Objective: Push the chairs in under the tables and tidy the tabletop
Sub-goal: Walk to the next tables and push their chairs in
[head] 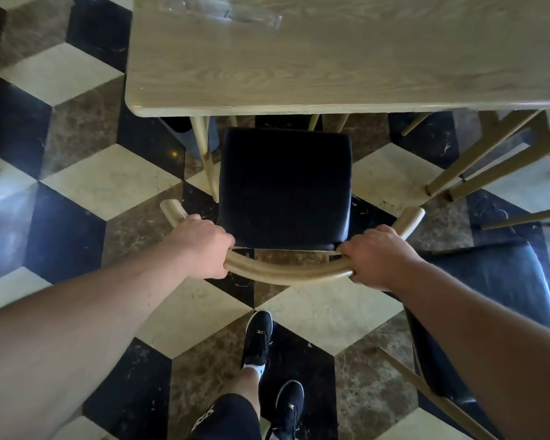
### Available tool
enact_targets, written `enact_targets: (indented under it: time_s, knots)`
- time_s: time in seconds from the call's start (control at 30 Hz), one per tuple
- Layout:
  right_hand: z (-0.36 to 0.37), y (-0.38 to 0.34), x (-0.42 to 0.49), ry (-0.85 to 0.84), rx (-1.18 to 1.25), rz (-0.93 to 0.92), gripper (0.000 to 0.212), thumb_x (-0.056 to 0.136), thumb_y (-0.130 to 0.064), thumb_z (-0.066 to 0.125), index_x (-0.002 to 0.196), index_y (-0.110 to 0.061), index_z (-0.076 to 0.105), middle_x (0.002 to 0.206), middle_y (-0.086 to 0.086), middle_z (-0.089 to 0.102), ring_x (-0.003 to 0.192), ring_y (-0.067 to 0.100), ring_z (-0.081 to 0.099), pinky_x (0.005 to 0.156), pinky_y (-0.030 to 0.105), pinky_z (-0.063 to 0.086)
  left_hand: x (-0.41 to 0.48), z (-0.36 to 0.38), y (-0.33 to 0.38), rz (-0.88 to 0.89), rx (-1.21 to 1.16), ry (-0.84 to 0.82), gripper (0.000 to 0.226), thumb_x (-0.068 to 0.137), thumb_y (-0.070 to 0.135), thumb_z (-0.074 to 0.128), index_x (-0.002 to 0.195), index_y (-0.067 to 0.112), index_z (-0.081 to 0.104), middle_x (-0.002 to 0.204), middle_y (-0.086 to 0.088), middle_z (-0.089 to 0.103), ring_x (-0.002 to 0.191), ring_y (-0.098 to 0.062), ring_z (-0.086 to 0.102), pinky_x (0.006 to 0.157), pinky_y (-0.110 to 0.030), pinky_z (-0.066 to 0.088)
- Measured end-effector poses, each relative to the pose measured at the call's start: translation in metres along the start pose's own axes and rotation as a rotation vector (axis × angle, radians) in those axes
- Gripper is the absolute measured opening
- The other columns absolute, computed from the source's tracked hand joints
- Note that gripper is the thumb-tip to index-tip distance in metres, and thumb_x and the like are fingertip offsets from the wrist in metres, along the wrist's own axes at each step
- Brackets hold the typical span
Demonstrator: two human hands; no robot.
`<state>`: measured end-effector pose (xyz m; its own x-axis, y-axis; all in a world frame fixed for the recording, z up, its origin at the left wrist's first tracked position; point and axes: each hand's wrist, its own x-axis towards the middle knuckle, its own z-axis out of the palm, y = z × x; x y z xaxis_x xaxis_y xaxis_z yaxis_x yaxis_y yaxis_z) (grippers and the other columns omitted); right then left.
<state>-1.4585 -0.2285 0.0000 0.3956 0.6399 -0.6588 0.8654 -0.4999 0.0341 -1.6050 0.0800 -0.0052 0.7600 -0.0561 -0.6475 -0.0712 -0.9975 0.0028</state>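
Both hands, left (204, 246) and right (378, 257), clenched the black-cushioned wooden chair's (285, 185) curved backrest (286, 273); seat stood clear of the pale wooden table (331, 65), glassware (223, 11) remaining.

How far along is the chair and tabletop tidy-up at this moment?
Done: nothing clearly. In hand: the left hand and right hand grip the curved backrest of a chair whose black seat sits fully outside the table edge. Left: a second chair at right, pulled out, and clear glassware on the tabletop.
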Motion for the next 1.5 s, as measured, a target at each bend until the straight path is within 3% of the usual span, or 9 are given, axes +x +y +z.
enact_targets:
  time_s: [0.37, 0.53, 0.7, 0.8, 0.93, 1.07, 1.23, 1.37, 1.5]
  knots:
    - [-0.063, 0.053, 0.065, -0.013, 0.002, -0.029, 0.024, 0.088, -0.047, 0.067, 0.109, -0.038, 0.062, 0.095, -0.012, 0.064, 0.097, 0.02, 0.064, 0.097, 0.044, 0.045, 0.06, -0.059, -0.052, 0.02, 0.032, -0.011, 0.037, 0.083, 0.059, 0.065, 0.111, 0.036, 0.07, 0.088, 0.014, 0.069, 0.084, -0.015, 0.065, 0.091, -0.044, 0.051]
    - [-0.096, 0.089, 0.091, -0.108, -0.062, -0.065, 0.018, 0.088, -0.041, 0.062, 0.106, -0.039, 0.061, 0.093, -0.014, 0.063, 0.095, 0.017, 0.063, 0.099, 0.045, 0.047, 0.092, -0.091, -0.068, 0.121, -0.019, -0.08, 0.024, 0.087, 0.049, 0.063, 0.104, 0.033, 0.066, 0.081, 0.013, 0.063, 0.073, -0.012, 0.062, 0.082, -0.042, 0.058]
    - [-0.106, 0.101, 0.101, -0.16, -0.042, -0.157, 0.017, 0.092, -0.045, 0.057, 0.105, -0.036, 0.06, 0.079, -0.015, 0.042, 0.091, 0.017, 0.065, 0.076, 0.035, 0.05, 0.107, -0.086, -0.073, 0.23, 0.03, -0.074, 0.045, 0.089, 0.061, 0.048, 0.111, 0.027, 0.069, 0.096, 0.008, 0.07, 0.078, -0.018, 0.067, 0.073, -0.039, 0.061]
    - [-0.108, 0.102, 0.101, -0.161, -0.061, -0.199, 0.017, 0.095, -0.045, 0.053, 0.108, -0.036, 0.057, 0.09, -0.012, 0.055, 0.093, 0.018, 0.066, 0.075, 0.037, 0.053, 0.107, -0.087, -0.074, 0.256, 0.046, -0.076, 0.046, 0.093, 0.06, 0.05, 0.116, 0.024, 0.068, 0.1, 0.004, 0.069, 0.084, -0.019, 0.067, 0.075, -0.037, 0.06]
    - [-0.107, 0.103, 0.102, -0.17, -0.073, -0.199, 0.025, 0.097, -0.053, 0.052, 0.111, -0.033, 0.058, 0.097, -0.011, 0.066, 0.094, 0.017, 0.067, 0.078, 0.037, 0.053, 0.11, -0.087, -0.072, 0.253, 0.037, -0.084, 0.045, 0.094, 0.061, 0.05, 0.117, 0.025, 0.066, 0.103, 0.007, 0.068, 0.081, -0.015, 0.05, 0.079, -0.034, 0.055]
    - [-0.107, 0.103, 0.103, -0.177, -0.097, -0.207, 0.03, 0.098, -0.058, 0.049, 0.113, -0.034, 0.056, 0.1, -0.01, 0.067, 0.099, 0.019, 0.067, 0.08, 0.037, 0.051, 0.11, -0.084, -0.073, 0.244, 0.045, -0.088, 0.046, 0.092, 0.063, 0.05, 0.113, 0.026, 0.066, 0.101, 0.008, 0.068, 0.088, -0.017, 0.063, 0.081, -0.038, 0.057]
    - [-0.111, 0.099, 0.102, -0.19, -0.084, -0.185, 0.028, 0.096, -0.056, 0.049, 0.111, -0.034, 0.057, 0.095, -0.011, 0.066, 0.095, 0.019, 0.066, 0.085, 0.041, 0.055, 0.109, -0.085, -0.073, 0.265, 0.041, -0.056, 0.044, 0.093, 0.061, 0.05, 0.114, 0.026, 0.067, 0.101, 0.008, 0.068, 0.083, -0.015, 0.056, 0.078, -0.035, 0.055]
    - [-0.108, 0.098, 0.103, -0.186, -0.086, -0.158, 0.031, 0.095, -0.063, 0.049, 0.108, -0.036, 0.057, 0.093, -0.013, 0.064, 0.092, 0.018, 0.065, 0.085, 0.042, 0.057, 0.106, -0.083, -0.074, 0.255, 0.038, -0.014, 0.045, 0.091, 0.062, 0.049, 0.112, 0.027, 0.068, 0.101, 0.008, 0.069, 0.089, -0.018, 0.066, 0.077, -0.037, 0.057]
    - [-0.103, 0.094, 0.101, -0.166, -0.104, -0.119, 0.031, 0.092, -0.066, 0.052, 0.106, -0.038, 0.056, 0.087, -0.015, 0.058, 0.088, 0.016, 0.064, 0.083, 0.041, 0.058, 0.102, -0.081, -0.075, 0.25, 0.022, 0.018, 0.041, 0.088, 0.062, 0.048, 0.101, 0.028, 0.067, 0.088, 0.01, 0.066, 0.079, -0.017, 0.066, 0.072, -0.037, 0.059]
